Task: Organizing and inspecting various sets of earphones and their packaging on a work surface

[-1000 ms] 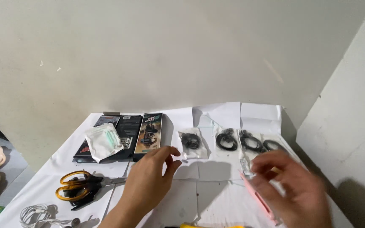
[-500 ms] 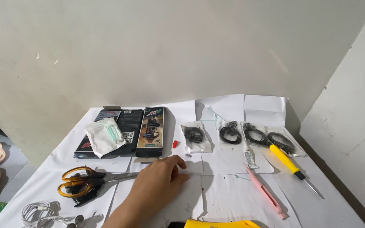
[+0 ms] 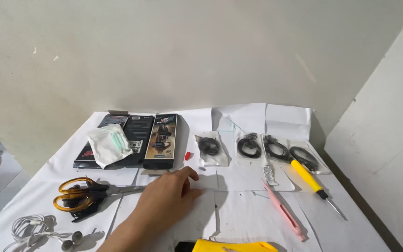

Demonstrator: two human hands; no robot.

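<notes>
While flat on paper, left hand (image 3: 166, 198) just below black box (image 3: 161, 141).

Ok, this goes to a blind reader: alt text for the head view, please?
A left hand rests flat on a white paper-covered table, near orange-handled scissors. Around it lie dark boxes, bagged black cables, a yellow screwdriver, a pink knife and white earphones.

Only one hand (image 3: 166, 198) of the person shows, the left, with its forearm running off the lower edge of the view. Both are bare: no sleeve reaches the visible forearm, and no glove, ring, watch or band can be seen. The fingers are slim, with short nails, though the nails are too small to describe further
</notes>
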